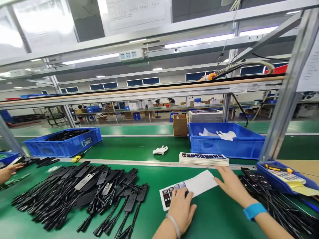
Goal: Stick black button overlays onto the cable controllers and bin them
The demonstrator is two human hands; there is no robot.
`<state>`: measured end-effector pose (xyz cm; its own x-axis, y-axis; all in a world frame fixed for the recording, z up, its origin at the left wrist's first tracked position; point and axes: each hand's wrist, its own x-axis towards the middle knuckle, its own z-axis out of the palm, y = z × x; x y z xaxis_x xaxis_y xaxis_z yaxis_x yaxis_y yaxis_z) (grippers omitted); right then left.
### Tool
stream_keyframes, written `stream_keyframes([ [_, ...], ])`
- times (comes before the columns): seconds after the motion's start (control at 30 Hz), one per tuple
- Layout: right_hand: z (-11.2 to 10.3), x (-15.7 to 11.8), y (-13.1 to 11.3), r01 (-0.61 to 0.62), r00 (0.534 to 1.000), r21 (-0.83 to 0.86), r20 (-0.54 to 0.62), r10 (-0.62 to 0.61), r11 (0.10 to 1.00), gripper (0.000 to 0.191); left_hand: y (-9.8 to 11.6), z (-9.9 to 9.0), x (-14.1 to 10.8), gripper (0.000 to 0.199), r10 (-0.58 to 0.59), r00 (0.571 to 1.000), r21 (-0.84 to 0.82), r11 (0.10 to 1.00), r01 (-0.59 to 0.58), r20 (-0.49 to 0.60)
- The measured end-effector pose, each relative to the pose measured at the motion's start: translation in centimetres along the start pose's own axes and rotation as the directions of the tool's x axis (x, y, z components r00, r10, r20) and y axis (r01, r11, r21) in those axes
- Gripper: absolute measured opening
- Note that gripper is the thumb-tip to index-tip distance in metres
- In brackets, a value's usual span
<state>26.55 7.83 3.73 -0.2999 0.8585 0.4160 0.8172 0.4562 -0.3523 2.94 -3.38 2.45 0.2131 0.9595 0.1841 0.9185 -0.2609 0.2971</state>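
Sheet of labels [199, 184] lies flat on the green worktop [214, 215] in front of you, slanting a little; take its middle as the centre of your clock. Black printed labels fill its nine o'clock end, and the rest is plain white. Your left hand [180, 209] comes in from between six and seven o'clock, fingers bent down onto the printed part and thumb standing apart; something black shows at your fingertips, but I cannot tell whether you have it pinched. Your right hand [229, 184] is at three o'clock, fingers and thumb parted in a wide gap, their tips right by the sheet's white end; whether they touch it, I cannot tell.

At nine o'clock you have a big heap of black cables [82, 196] with flat heads, and beyond it another person's hand [8, 172]. A blue bin [54, 149] sits at ten o'clock, a white glove [160, 150] at eleven. At one o'clock is a stack of printed sheets [204, 160], just in front of a second blue bin [239, 149]. More black cables [279, 209] lie at three o'clock, beside a blue tray [267, 176].
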Motion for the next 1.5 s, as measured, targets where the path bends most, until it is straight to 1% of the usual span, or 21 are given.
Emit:
stream_keyframes([
  [0.03, 1.1, 0.8, -2.0, 0.064, 0.995, 0.106, 0.066, -0.071, 0.992, 0.039, -0.3, -0.5, 0.0, 0.032, -0.058, 0.998, 0.034, 0.998, 0.059, -0.008],
  [0.13, 5.1, 2.5, -7.0, 0.134, 0.971, 0.239, 0.161, -0.176, 0.962, 0.028, -1.6, -1.6, 0.2, 0.032, -0.227, 0.974, 0.113, 0.967, 0.226, -0.008],
  [0.2, 7.1, 3.0, -8.9, 0.14, 0.965, 0.281, 0.178, -0.195, 0.949, 0.021, -2.4, -1.9, 0.2, 0.032, -0.247, 0.969, 0.138, 0.96, 0.243, 0.015],
  [0.27, 8.2, 3.0, -9.5, 0.139, 0.963, 0.308, 0.178, -0.2, 0.941, 0.015, -2.8, -1.7, 0.3, 0.031, -0.236, 0.971, 0.16, 0.961, 0.227, 0.041],
  [0.37, 7.5, 2.1, -8.8, 0.141, 0.964, 0.35, 0.165, -0.21, 0.926, 0.016, -2.7, -1.3, 0.6, 0.03, -0.225, 0.973, 0.183, 0.96, 0.211, 0.058],
  [0.47, 5.0, 0.6, -7.4, 0.134, 0.98, 0.454, 0.072, -0.186, 0.881, 0.021, -2.5, -1.5, 1.0, 0.026, -0.24, 0.969, 0.195, 0.955, 0.225, 0.052],
  [0.57, 2.4, -1.1, -6.2, 0.052, 0.995, 0.63, -0.094, 0.01, 0.775, 0.026, -3.4, -2.7, 1.2, 0.028, -0.29, 0.957, 0.214, 0.935, 0.282, 0.005],
  [0.63, 1.3, -2.3, -5.6, -0.016, 0.979, 0.69, -0.138, 0.153, 0.723, 0.028, -4.8, -3.9, 1.1, 0.033, -0.398, 0.914, 0.247, 0.881, 0.405, -0.079],
  [0.7, 1.0, -3.4, -5.2, -0.062, 0.965, 0.714, -0.136, 0.225, 0.697, 0.029, -6.6, -5.0, 0.7, 0.032, -0.543, 0.822, 0.272, 0.775, 0.57, -0.173],
  [0.77, 1.4, -4.2, -4.9, -0.081, 0.96, 0.751, -0.119, 0.255, 0.656, 0.03, -8.1, -5.7, 0.2, 0.03, -0.642, 0.735, 0.277, 0.682, 0.677, -0.217],
  [0.83, 2.1, -4.6, -4.9, -0.099, 0.959, 0.793, -0.084, 0.27, 0.601, 0.034, -8.9, -5.8, -0.1, 0.031, -0.674, 0.706, 0.272, 0.652, 0.708, -0.219],
  [0.9, 2.5, -4.8, -4.9, -0.122, 0.959, 0.82, -0.049, 0.281, 0.56, 0.036, -8.7, -5.4, -0.3, 0.039, -0.657, 0.729, 0.254, 0.684, 0.684, -0.193],
  [1.03, 2.2, -5.0, -5.4, -0.142, 0.956, 0.842, -0.02, 0.293, 0.52, 0.036, -6.7, -4.7, 0.0, 0.054, -0.556, 0.82, 0.127, 0.811, 0.571, -0.134],
  [1.17, 1.2, -5.3, -6.3, -0.132, 0.961, 0.866, -0.007, 0.276, 0.481, 0.031, -4.4, -4.2, 0.4, 0.045, -0.45, 0.884, -0.166, 0.888, 0.429, -0.122],
  [1.27, 0.8, -5.6, -7.0, -0.152, 0.967, 0.876, 0.035, 0.253, 0.457, 0.028, -2.4, -2.7, 0.4, 0.037, -0.372, 0.928, -0.418, 0.845, 0.333, -0.013],
  [1.3, 0.7, -5.7, -7.2, -0.162, 0.968, 0.876, 0.052, 0.244, 0.454, 0.027, -1.6, -2.0, 0.3, 0.038, -0.345, 0.938, -0.504, 0.803, 0.318, 0.042],
  [1.33, 0.6, -5.8, -7.3, -0.175, 0.97, 0.873, 0.072, 0.234, 0.455, 0.027, -0.7, -1.3, 0.2, 0.039, -0.316, 0.943, -0.616, 0.725, 0.31, 0.102],
  [1.37, 0.6, -5.9, -7.4, -0.185, 0.971, 0.868, 0.088, 0.224, 0.461, 0.026, 0.1, -0.6, 0.0, 0.042, -0.283, 0.944, -0.74, 0.596, 0.31, 0.167],
  [1.43, 0.7, -6.0, -7.5, -0.193, 0.973, 0.846, 0.098, 0.211, 0.497, 0.025, 1.5, 0.4, -0.4, 0.048, -0.202, 0.936, -0.918, 0.219, 0.331, 0.289],
  [1.47, 0.7, -6.1, -7.5, -0.186, 0.975, 0.832, 0.09, 0.203, 0.523, 0.025, 2.1, 0.7, -0.6, 0.052, -0.16, 0.928, -0.938, 0.034, 0.346, 0.337],
  [1.5, 0.8, -6.2, -7.5, -0.174, 0.978, 0.816, 0.079, 0.192, 0.551, 0.025, 2.6, 0.9, -0.8, 0.054, -0.125, 0.919, -0.927, -0.097, 0.363, 0.373],
])
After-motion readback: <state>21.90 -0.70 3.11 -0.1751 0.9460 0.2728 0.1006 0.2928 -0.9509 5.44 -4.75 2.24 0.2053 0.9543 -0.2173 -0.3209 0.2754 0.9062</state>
